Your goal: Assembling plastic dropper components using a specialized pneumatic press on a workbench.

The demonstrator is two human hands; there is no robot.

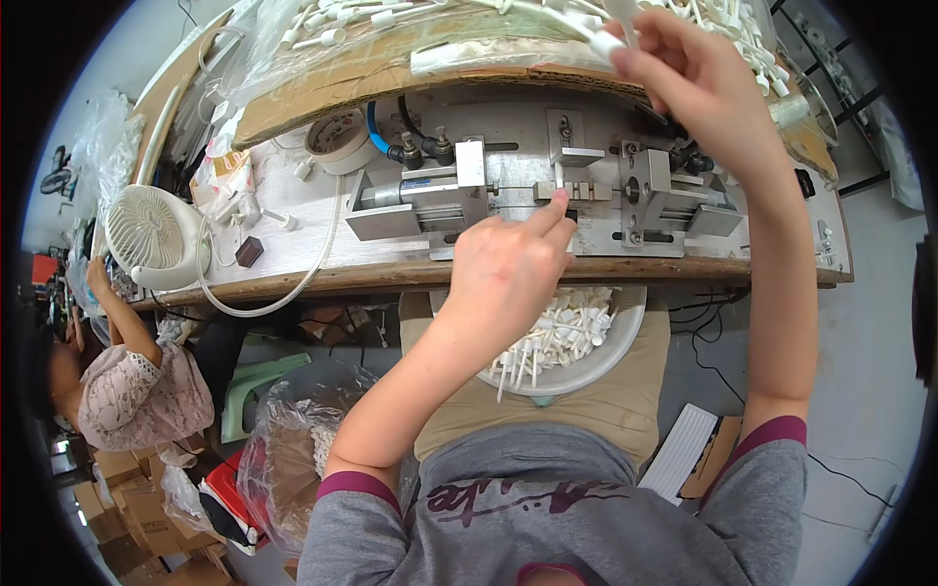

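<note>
The left hand [513,269] reached forward with its index finger extended to the small metal block [591,191] of a machine, its fingertip at the foot of a short white stick [559,174] in that block; whether the thumb and fingers pinched the stick could not be told, since the back of the hand hid them. The right hand [696,73], raised farther out and to the right, pinched a white plastic piece [621,14] between thumb and fingers, above the near edge of a heap of similar white parts [767,59]. On either side of the left fingertips stood the machine's metal clamps, a left clamp [472,181] and a right clamp [650,195]. Just nearer the body than the left hand, a bowl [637,317] full of white pieces [562,337] sat on the lap. Beyond the left hand, a sheet of cardboard [322,103] lay under more parts, with a roll of tape [337,137] and a blue hose [375,127] on its near side. Well to the left of the left hand were a pale hose [327,234], a dark little block [249,251], a white fan [156,234] and, past the bench edge [391,273], a seated co-worker [147,400] in a lace top. Nearer the body on that side lay a clear plastic bag [278,430].
</note>
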